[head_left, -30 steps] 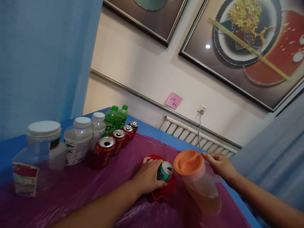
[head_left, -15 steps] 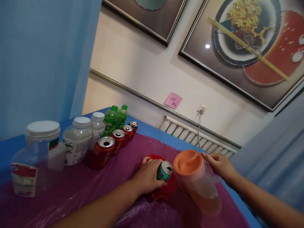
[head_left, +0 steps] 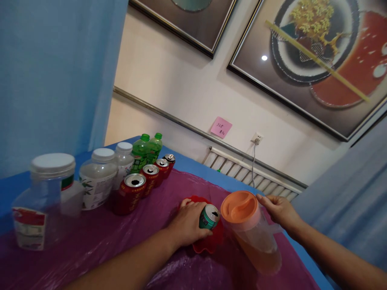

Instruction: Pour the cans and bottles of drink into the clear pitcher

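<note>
My left hand (head_left: 189, 224) is wrapped round a green can (head_left: 209, 217) with an opened silver top, tilted above a red scalloped dish (head_left: 208, 243). Just right of the can, a clear pitcher (head_left: 256, 245) with an orange lid (head_left: 240, 206) leans with its lid end toward the can. Brownish liquid shows in its lower part. My right hand (head_left: 279, 209) grips the pitcher's handle at the right side. Whether liquid passes between pitcher and can is too small to tell.
Red cans (head_left: 130, 194) stand in a row at the left, beside green bottles (head_left: 141, 153) and clear jars with white lids (head_left: 98, 179). A purple sheet (head_left: 121, 249) covers the blue table (head_left: 193, 161). Behind are a radiator (head_left: 236, 169) and a wall.
</note>
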The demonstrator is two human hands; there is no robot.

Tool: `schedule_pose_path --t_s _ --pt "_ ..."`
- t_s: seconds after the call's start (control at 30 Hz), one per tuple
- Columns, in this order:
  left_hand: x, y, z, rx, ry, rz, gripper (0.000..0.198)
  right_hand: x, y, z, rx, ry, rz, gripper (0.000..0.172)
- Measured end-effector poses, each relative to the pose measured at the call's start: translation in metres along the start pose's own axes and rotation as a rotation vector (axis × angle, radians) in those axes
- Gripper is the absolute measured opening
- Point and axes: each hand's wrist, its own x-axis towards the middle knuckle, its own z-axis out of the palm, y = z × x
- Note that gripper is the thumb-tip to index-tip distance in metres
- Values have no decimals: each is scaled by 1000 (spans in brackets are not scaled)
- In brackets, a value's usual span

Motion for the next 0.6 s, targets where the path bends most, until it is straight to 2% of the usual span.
schedule_pose_path --t_s 0.6 --pt "-1 3 -2 -18 -4 -4 59 -3 -3 1 -38 -2 5 60"
